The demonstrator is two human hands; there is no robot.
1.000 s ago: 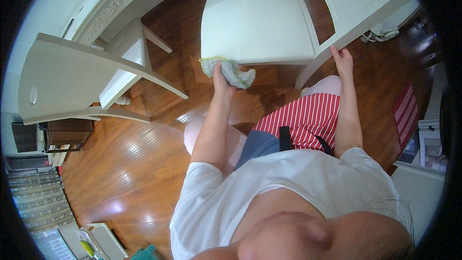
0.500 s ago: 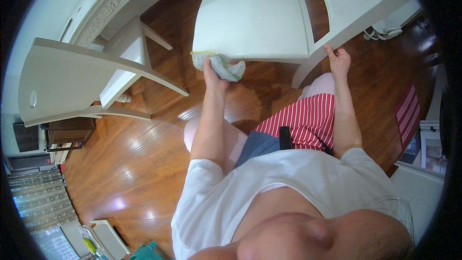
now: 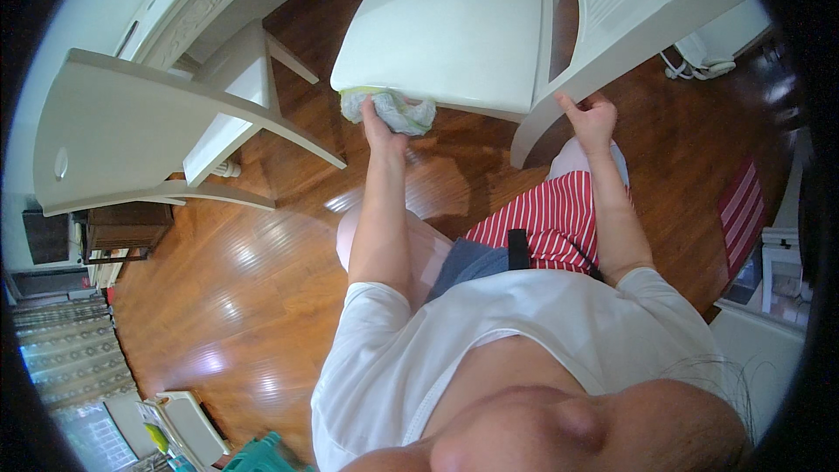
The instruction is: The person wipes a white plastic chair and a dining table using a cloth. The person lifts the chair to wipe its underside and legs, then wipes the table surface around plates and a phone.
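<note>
A white chair (image 3: 446,31) with a smooth seat stands in front of me, its back toward the right. My left hand (image 3: 383,129) is closed on a crumpled grey-white cloth (image 3: 411,115) with a yellow-green edge. The cloth presses against the seat's near left corner. At the chair's near rear upright, my right hand (image 3: 594,122) grips the frame where the backrest (image 3: 638,44) runs down into the leg; its fingertips are partly hidden.
Another white chair (image 3: 131,131) stands at the left beside a carved white table (image 3: 197,9). Below lies a shiny wooden floor (image 3: 236,297). A teal plastic stool (image 3: 262,454) is at the lower left, and a red striped mat (image 3: 741,218) lies at the right.
The chair in front of me has shifted left and turned slightly. My right hand has moved left with its frame, and my left hand and the cloth have moved slightly left and up.
</note>
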